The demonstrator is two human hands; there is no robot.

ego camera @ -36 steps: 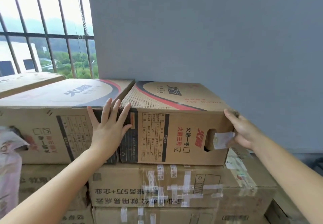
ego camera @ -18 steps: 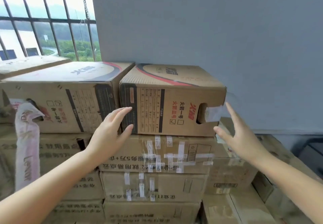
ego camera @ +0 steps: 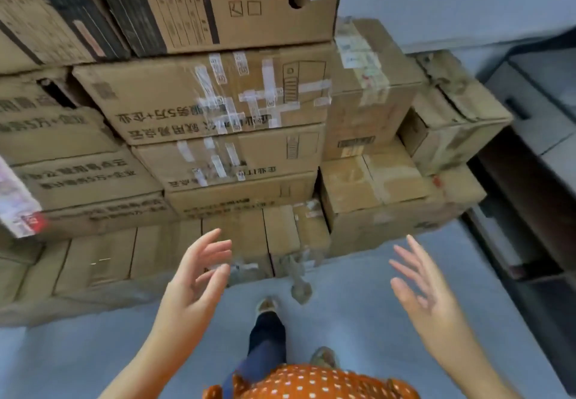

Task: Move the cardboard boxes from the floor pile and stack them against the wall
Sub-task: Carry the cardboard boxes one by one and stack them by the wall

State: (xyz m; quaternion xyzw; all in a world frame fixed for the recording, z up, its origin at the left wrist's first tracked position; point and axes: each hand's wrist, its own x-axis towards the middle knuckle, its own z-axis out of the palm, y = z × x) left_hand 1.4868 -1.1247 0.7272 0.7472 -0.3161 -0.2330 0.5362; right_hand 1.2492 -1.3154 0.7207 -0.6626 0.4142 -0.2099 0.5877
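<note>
Both bare forearms reach forward. The left hand at 7 o'clock and right hand at 5 o'clock hang empty, fingers spread and relaxed, palms facing inward.

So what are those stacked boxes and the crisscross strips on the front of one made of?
The stacked boxes look like brown corrugated cardboard with a matte finish: printed faces, dented corners, a cut-out handle hole on the top one. The crisscross strips look like clear or whitish plastic packing tape, slightly glossy, though blur leaves that open.
</note>
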